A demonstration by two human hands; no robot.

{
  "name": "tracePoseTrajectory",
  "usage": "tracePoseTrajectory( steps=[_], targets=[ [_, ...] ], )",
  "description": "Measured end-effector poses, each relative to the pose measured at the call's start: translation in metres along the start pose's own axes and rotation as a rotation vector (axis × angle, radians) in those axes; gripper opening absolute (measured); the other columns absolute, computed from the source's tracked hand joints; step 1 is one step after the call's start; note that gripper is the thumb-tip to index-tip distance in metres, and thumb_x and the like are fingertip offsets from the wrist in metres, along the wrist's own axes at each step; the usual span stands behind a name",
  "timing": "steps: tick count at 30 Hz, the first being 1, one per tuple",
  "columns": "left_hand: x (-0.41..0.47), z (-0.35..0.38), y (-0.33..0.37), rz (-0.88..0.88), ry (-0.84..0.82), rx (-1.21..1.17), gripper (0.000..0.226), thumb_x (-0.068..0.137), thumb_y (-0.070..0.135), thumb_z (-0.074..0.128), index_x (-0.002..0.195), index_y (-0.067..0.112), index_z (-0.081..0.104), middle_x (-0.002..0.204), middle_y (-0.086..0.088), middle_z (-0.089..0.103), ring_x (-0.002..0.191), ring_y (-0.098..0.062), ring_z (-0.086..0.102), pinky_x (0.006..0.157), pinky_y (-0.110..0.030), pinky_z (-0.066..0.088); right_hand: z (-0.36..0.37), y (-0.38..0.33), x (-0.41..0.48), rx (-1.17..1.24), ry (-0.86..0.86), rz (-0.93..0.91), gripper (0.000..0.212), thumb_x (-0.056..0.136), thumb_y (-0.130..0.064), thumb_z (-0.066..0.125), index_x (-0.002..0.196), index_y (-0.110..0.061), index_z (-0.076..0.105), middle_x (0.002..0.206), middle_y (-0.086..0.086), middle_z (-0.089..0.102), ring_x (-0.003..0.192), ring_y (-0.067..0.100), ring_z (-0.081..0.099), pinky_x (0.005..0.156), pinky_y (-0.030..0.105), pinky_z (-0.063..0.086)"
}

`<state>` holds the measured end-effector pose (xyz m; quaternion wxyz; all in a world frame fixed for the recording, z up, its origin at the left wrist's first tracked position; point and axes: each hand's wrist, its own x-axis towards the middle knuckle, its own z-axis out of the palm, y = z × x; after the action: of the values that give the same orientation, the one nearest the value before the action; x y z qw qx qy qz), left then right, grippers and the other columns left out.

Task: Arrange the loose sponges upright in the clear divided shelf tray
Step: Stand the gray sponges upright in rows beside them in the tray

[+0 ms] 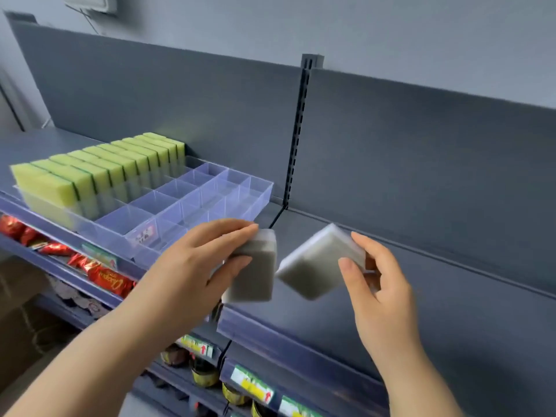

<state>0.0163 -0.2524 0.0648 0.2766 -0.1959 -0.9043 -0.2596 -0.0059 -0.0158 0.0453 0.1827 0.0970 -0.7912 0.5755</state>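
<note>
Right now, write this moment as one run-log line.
left hand holds left sponge | right hand holds right sponge | both outside tray | green sponges upright in left row, other visible cells empty

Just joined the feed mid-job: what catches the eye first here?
The left hand grips a grey sponge by the near right corner of the clear tray, while the right hand holds a second grey sponge tilted above the shelf. Behind, yellow-green sponges stand upright in a row down the tray's left side.
</note>
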Motion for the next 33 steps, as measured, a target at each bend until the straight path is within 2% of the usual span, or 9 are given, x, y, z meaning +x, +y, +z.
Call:
tracePoseTrajectory(
  steps=[3,9,13,16,19,23,28,31,33],
  targets=[
    [0.02,-0.014,-0.031,0.002,0.054,0.052,0.042,0.088,0.035,0.045,0.121,0.017,0.061,0.12,0.014,0.054,0.1,0.001,0.052,0.088,-0.003,0.035,0.013,-0.006,0.038,-0.015,-0.02,-0.038,0.025,0.079,-0.048,0.06,0.103,-0.05,0.052,0.1,-0.028,0.057,0.083,0.001,0.054,0.07,0.005,0.04],
    [0.047,-0.047,-0.105,-0.02,0.085,0.129,0.04,0.082,0.029,0.058,0.121,0.017,0.061,0.113,0.007,0.057,0.088,-0.005,0.053,0.077,-0.019,0.05,0.063,-0.021,0.095,-0.067,-0.108,-0.09,0.027,0.079,-0.05,0.059,0.105,-0.048,0.052,0.102,-0.018,0.061,0.088,0.002,0.056,0.073,0.008,0.043],
    [0.074,-0.075,-0.161,-0.011,0.029,-0.002,0.039,0.081,0.052,0.051,0.12,0.052,0.052,0.114,0.019,0.056,0.092,-0.007,0.058,0.083,-0.023,0.049,0.107,-0.041,0.118,-0.106,-0.13,-0.121,0.032,0.078,-0.042,0.056,0.11,-0.041,0.054,0.102,-0.016,0.061,0.089,0.005,0.057,0.076,0.015,0.047],
    [0.095,-0.097,-0.211,-0.017,-0.008,-0.158,0.032,0.083,0.046,0.062,0.108,0.063,0.052,0.109,0.022,0.053,0.096,-0.006,0.058,0.084,-0.014,0.049,0.151,-0.051,0.13,-0.133,-0.126,-0.151,0.03,0.082,-0.033,0.059,0.112,-0.04,0.054,0.101,-0.014,0.062,0.089,0.01,0.058,0.078,0.025,0.051],
    [0.115,-0.115,-0.254,-0.006,-0.077,-0.139,0.04,0.079,0.038,0.069,0.108,0.059,0.052,0.105,0.022,0.051,0.095,-0.002,0.057,0.085,-0.013,0.047,0.195,-0.065,0.139,-0.157,-0.087,-0.152,0.03,0.082,-0.032,0.06,0.109,-0.043,0.053,0.102,-0.013,0.062,0.089,0.011,0.059,0.08,0.03,0.052],
    [0.143,-0.127,-0.304,-0.008,-0.133,-0.065,0.041,0.077,0.023,0.071,0.111,0.041,0.057,0.103,0.016,0.053,0.089,-0.003,0.056,0.08,-0.012,0.046,0.245,-0.071,0.157,-0.219,-0.02,-0.145,0.031,0.083,-0.026,0.063,0.109,-0.041,0.054,0.107,-0.01,0.061,0.095,0.009,0.059,0.085,0.033,0.051],
    [0.188,-0.12,-0.354,0.002,-0.153,-0.02,0.039,0.08,0.023,0.071,0.118,0.025,0.063,0.105,0.009,0.054,0.096,-0.015,0.055,0.085,-0.025,0.041,0.279,-0.068,0.189,-0.378,0.059,-0.072,0.033,0.085,-0.022,0.062,0.117,-0.031,0.054,0.113,-0.007,0.058,0.093,0.01,0.06,0.086,0.033,0.05],
    [0.217,-0.101,-0.37,0.072,-0.209,0.047,0.04,0.084,0.026,0.067,0.124,0.024,0.06,0.112,0.006,0.057,0.103,-0.015,0.052,0.081,-0.017,0.029,0.289,-0.065,0.211,-0.503,0.078,-0.023,0.031,0.087,-0.02,0.06,0.117,-0.027,0.054,0.113,-0.006,0.055,0.091,0.009,0.058,0.084,0.027,0.047],
    [0.232,-0.088,-0.375,0.101,-0.225,0.038,0.038,0.087,0.026,0.063,0.124,0.022,0.059,0.12,0.003,0.059,0.11,-0.017,0.052,0.083,-0.016,0.028,0.296,-0.059,0.224,-0.555,0.057,0.022,0.031,0.087,-0.02,0.059,0.117,-0.026,0.054,0.111,-0.006,0.053,0.093,0.013,0.057,0.086,0.029,0.047]
  ],
)
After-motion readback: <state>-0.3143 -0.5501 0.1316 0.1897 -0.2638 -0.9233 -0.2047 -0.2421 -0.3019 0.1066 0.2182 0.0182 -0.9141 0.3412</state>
